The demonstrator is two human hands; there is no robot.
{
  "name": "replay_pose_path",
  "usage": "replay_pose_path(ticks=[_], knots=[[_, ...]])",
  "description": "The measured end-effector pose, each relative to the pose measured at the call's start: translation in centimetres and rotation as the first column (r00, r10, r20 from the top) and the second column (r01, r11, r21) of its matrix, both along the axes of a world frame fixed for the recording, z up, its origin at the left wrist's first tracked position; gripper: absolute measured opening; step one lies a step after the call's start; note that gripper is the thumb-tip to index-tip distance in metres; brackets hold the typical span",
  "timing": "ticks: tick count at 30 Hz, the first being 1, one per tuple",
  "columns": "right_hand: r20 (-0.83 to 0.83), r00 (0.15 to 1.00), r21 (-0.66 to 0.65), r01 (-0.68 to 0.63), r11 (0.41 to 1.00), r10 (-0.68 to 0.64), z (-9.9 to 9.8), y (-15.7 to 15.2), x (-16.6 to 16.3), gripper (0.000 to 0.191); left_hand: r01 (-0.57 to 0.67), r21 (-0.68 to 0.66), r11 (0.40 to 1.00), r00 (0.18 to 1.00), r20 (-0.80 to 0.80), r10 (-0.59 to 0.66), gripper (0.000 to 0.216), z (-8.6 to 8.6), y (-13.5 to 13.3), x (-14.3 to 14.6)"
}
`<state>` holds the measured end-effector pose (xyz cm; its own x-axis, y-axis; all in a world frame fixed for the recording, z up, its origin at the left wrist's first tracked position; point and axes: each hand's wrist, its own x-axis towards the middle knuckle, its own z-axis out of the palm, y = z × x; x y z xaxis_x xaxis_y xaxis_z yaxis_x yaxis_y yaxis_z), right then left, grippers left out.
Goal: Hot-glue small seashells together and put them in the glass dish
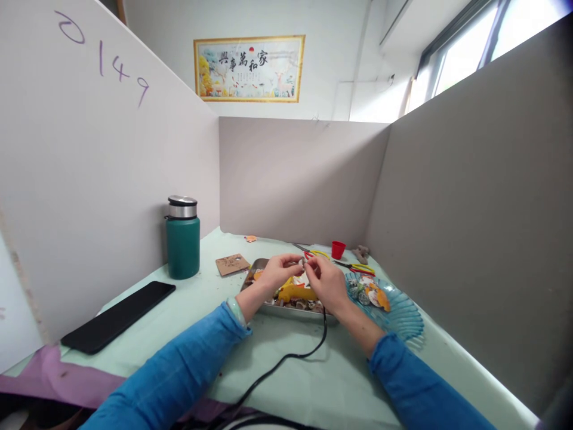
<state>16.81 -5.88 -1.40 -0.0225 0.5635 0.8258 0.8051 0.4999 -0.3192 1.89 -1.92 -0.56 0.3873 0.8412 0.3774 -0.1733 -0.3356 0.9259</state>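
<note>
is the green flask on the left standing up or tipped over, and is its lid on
Upright and closed. The green flask stands on its base on the table by the left partition, with its silver lid seated squarely on top.

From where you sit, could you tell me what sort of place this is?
Probably a partitioned craft booth in a shared workroom. Plain boards wall off the table on three sides. Both hands work above a metal tray of small pieces, with scissors close by.
</note>
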Motion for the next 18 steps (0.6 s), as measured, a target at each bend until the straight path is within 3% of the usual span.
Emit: replay_pose_path(ticks=[5, 10, 18], knots=[[-0.02, 1.0, -0.015, -0.012, 1.0, 0.011, -0.03, 0.04, 0.0, 0.012, -0.018, 0.138, 0.99, 0.999, -0.029, 0.022, 0.035, -0.94, 0.94, -0.01], [-0.013, 0.999, -0.029, -0.04, 0.999, 0.04, 0.09, 0.08, 0.06, 0.012, -0.071, 0.251, 0.965, 0.989, -0.107, 0.1, 0.03, -0.81, 1.01, -0.11], [-0.015, 0.998, -0.029, -0.065, 0.997, 0.064, 0.21, 0.06, 0.15, 0.012, -0.066, 0.275, 0.959, 0.985, -0.134, 0.107, 0.029, -0.41, 0.78, -0.28]])
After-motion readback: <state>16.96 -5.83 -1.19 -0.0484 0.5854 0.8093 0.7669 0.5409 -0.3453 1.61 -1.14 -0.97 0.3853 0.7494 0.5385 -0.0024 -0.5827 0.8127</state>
